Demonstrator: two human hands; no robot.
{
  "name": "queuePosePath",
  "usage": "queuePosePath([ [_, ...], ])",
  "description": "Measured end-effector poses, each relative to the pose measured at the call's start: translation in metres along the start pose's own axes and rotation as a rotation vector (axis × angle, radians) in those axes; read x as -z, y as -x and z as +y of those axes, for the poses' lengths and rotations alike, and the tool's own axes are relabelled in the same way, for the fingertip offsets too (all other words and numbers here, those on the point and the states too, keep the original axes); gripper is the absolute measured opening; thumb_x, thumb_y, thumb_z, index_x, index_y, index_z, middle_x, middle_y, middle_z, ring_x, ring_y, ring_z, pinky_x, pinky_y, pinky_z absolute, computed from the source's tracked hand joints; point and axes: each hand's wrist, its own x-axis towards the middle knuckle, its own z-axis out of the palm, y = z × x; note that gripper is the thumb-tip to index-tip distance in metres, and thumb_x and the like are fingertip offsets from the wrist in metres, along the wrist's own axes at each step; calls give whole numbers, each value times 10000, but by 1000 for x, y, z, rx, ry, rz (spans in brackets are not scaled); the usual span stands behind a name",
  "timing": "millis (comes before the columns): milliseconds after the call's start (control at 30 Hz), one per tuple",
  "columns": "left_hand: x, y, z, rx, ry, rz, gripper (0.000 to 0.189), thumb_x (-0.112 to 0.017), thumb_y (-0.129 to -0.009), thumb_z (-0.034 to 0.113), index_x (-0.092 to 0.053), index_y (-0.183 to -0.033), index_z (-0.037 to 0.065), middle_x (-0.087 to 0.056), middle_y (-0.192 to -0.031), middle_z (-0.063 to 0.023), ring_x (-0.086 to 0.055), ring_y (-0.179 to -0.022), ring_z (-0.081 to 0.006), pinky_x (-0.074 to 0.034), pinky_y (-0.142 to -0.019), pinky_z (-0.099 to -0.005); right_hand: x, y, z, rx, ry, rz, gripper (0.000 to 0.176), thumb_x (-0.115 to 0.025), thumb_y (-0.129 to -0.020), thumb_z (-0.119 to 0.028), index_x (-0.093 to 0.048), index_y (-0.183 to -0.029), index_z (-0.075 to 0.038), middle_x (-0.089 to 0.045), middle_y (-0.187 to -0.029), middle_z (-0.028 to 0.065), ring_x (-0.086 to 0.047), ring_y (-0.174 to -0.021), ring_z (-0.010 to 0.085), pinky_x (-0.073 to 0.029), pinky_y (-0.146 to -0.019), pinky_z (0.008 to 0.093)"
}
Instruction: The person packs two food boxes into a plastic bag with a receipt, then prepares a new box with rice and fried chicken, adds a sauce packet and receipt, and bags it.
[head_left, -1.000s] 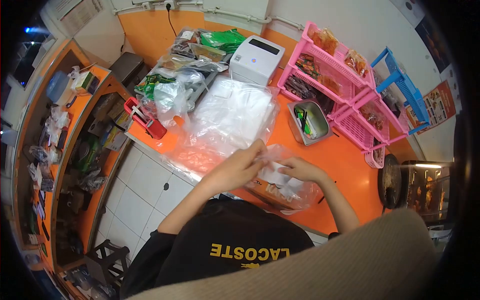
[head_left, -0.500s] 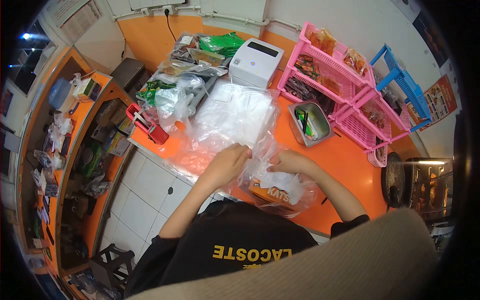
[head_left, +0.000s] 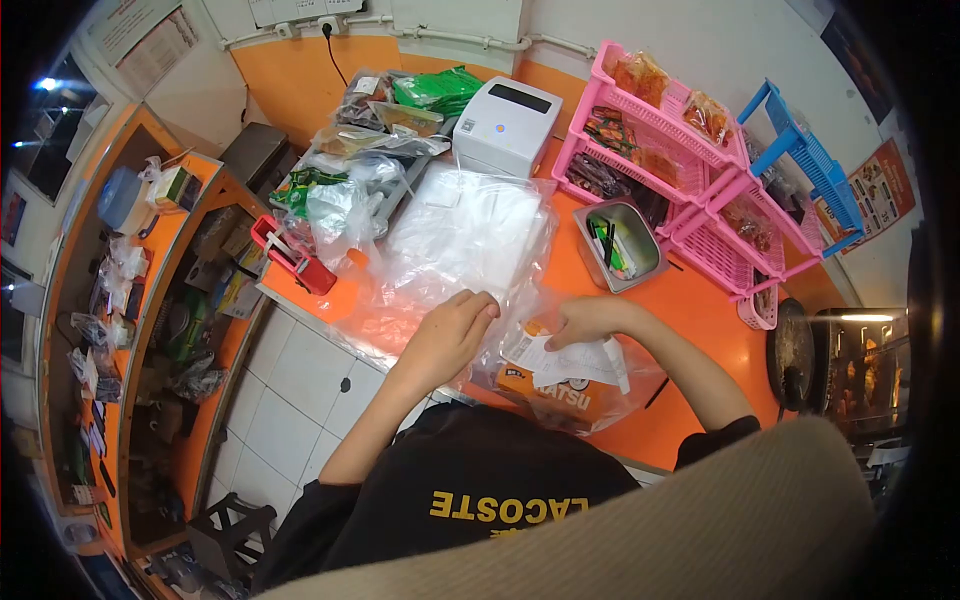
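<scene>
Box (head_left: 565,402) on table (head_left: 695,330); printer (head_left: 507,125) behind plastic bags (head_left: 462,225), baskets (head_left: 665,120) at right

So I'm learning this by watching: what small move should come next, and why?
I'd probably ease the right hand off the white paper and toward the clear bag's upper edge. The paper lies across the orange box, the box sits in the bag, and the left hand is at the bag's other side, though its grip is hard to tell.

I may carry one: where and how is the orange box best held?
Grip the orange box by its left and right ends, probably, a hand from each side: it looks straight-sided within the clear bag, and white papers cover much of its top.
</scene>
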Motion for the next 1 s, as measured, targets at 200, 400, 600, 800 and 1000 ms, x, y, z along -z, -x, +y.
queuePosePath([
  [200,-22,2,-20,-9,-45,-198,209,-441,-934,179,-548,-986,7,-565,-929,-196,-556,-897,-370,-442,-783,-412,2,-22,-4,-57,239,-75,398,-626,-775,-355,-614,-1046,-63,-643,-823,156,-625,-694,269,-491,-630,385],
  [400,-14,7,-19,-68,0,-87,202,-430,-927,153,-553,-976,0,-564,-905,-198,-563,-863,-381,-447,-768,-429,15,-8,-7,24,224,-118,390,-616,-788,-396,-649,-895,-23,-620,-711,139,-580,-634,253,-453,-586,390],
  [600,-15,6,-23,-3,-22,-127,223,-456,-920,148,-560,-1038,-10,-586,-956,-200,-566,-916,-369,-445,-795,-407,7,-41,13,5,73,-107,447,-625,-778,-348,-612,-1118,-59,-654,-933,186,-636,-833,294,-499,-735,394],
  [800,-42,-12,-32,-103,131,-305,206,-519,-879,140,-596,-1011,1,-620,-941,-170,-572,-926,-339,-450,-817,-401,-29,-60,33,262,-68,132,441,-589,-821,-314,-568,-1199,-87,-641,-1023,162,-614,-885,280,-481,-777,379],
  [1000,-86,-25,-36,-650,-175,-315,161,-586,-822,155,-640,-956,82,-632,-906,-68,-565,-882,-245,-456,-814,-359,-38,11,81,162,-121,-12,485,-546,-891,-360,-518,-1268,-57,-547,-1251,151,-537,-1095,264,-427,-930,359],
])
